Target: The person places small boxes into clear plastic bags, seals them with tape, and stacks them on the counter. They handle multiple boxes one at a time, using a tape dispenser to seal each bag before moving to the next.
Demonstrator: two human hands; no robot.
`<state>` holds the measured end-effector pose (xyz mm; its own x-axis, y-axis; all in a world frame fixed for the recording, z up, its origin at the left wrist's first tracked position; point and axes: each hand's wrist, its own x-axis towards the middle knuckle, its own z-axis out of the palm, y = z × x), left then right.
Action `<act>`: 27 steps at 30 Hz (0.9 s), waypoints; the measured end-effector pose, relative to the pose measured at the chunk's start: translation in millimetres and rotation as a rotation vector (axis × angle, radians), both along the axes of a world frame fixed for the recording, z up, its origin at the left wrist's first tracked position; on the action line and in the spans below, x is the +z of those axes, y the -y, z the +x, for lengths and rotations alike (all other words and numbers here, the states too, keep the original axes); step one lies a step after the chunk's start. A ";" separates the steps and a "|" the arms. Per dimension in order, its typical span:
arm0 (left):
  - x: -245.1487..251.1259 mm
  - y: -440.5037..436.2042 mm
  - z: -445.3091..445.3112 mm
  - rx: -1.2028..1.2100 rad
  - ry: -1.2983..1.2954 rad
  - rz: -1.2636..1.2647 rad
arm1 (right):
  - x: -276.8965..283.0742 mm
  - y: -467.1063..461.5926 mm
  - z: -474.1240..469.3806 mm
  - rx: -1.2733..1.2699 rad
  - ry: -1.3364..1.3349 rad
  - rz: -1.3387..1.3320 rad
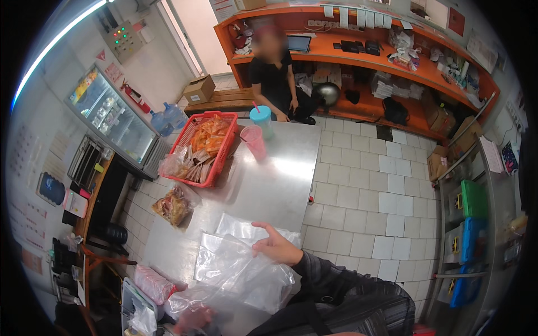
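Note:
My right hand (275, 248) is over a stack of clear plastic bags (210, 256) on the steel table (286, 185). Its index finger points out, while the thumb and the other fingers pinch the edge of a loose clear plastic bag (235, 269). That bag stretches down toward the lower left. At the bottom edge, a blurred reddish shape that looks like my left hand (193, 320) sits partly behind the film; its fingers cannot be made out. A filled plastic bag with brownish food (173, 206) lies farther up the table.
A red plastic basket (222, 161) holds bagged orange food and packets. Beside it stand a pink cup (253, 143) and a blue-lidded tumbler (262, 122). A pink-and-white pack (153, 283) and a grey bin (126, 302) are at lower left. A person (271, 71) sits beyond the table.

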<state>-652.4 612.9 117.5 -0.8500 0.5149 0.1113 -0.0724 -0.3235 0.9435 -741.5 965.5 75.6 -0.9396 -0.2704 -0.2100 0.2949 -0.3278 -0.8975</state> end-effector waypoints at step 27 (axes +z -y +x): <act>-63.9 -103.2 25.3 0.656 -0.592 -1.031 | -8.3 79.6 38.3 0.562 -0.503 0.293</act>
<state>-627.1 716.1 53.6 -0.9284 0.1074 0.3557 0.3180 0.7247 0.6113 -703.2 885.9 67.4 -0.6804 -0.7298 0.0661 -0.1160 0.0182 -0.9931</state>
